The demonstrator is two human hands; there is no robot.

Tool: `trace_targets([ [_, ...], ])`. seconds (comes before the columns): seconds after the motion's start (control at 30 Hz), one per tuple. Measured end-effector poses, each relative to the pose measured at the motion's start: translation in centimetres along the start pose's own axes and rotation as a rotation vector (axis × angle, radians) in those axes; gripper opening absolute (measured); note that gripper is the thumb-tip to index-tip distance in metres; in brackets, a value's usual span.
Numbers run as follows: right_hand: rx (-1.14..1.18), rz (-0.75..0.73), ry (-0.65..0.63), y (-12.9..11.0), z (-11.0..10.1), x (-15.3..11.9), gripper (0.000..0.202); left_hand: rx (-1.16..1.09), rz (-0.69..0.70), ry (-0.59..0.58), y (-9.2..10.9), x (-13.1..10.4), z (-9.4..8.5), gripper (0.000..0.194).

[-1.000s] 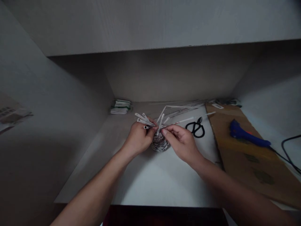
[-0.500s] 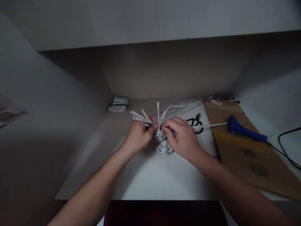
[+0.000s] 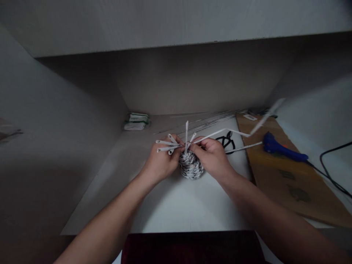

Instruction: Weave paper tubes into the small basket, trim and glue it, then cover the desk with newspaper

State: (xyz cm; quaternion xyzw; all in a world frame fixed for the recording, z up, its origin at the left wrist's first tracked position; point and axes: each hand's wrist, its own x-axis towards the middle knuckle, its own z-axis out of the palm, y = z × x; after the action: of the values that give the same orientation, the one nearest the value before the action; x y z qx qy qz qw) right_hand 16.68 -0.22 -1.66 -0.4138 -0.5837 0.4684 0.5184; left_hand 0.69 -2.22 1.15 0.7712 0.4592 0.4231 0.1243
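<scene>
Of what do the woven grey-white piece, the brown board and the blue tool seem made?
Woven grey-white piece: probably matte rolled paper; its sticks look hollow at their ends. Flat brown board: likely dull cardboard, with dark printed marks. Blue gun-shaped tool: perhaps smooth plastic, from its even colour.

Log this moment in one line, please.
left hand: holding paper tubes | right hand: pinching top of woven piece | nearby: scissors; glue gun on cardboard

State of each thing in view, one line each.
Left hand: pinching paper tubes
Right hand: pinching at woven piece's top
Woven piece: paper tubes sticking out
Long paper strip: bent in two places
Scissors: on table, opening unclear
Cardboard: flat
Blue corded tool: lying on cardboard, power unclear
</scene>
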Motion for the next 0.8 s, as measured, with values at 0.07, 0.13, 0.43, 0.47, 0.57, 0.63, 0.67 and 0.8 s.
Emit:
trace_targets([
  [0.07,-0.184,-0.112,0.038,-0.5,-0.1,-0.5,0.016,0.078,-0.017,0.025,-0.1,0.1,0.0,0.009],
  [0.13,-0.387,-0.286,0.083,-1.0,-0.1,-1.0,0.013,0.141,-0.049,0.028,-0.1,0.1,-0.1,0.009],
  [0.43,-0.578,-0.606,0.074,-1.3,0.8,-2.1,0.010,-0.253,-0.348,0.011,-0.5,0.4,-0.2,0.005],
  [0.47,-0.559,-0.616,0.078,-1.2,0.9,-2.1,0.009,-0.334,-0.387,-0.001,-0.6,0.4,-0.2,0.005],
  [0.57,-0.531,-0.630,0.078,-0.9,1.0,-2.0,0.007,-0.579,-0.494,0.012,-0.7,0.6,-0.2,0.005],
  [0.63,-0.537,-0.625,0.083,-0.7,1.0,-1.8,0.005,-0.663,-0.554,0.033,-0.6,0.7,-0.3,0.010],
  [0.67,-0.542,-0.621,0.094,-0.5,1.0,-1.7,0.004,-0.678,-0.579,0.027,-0.5,0.8,-0.3,0.011],
  [0.8,-0.554,-0.624,0.107,-0.2,0.7,-1.3,0.003,-0.717,-0.627,0.016,-0.1,1.0,-0.4,0.013],
])
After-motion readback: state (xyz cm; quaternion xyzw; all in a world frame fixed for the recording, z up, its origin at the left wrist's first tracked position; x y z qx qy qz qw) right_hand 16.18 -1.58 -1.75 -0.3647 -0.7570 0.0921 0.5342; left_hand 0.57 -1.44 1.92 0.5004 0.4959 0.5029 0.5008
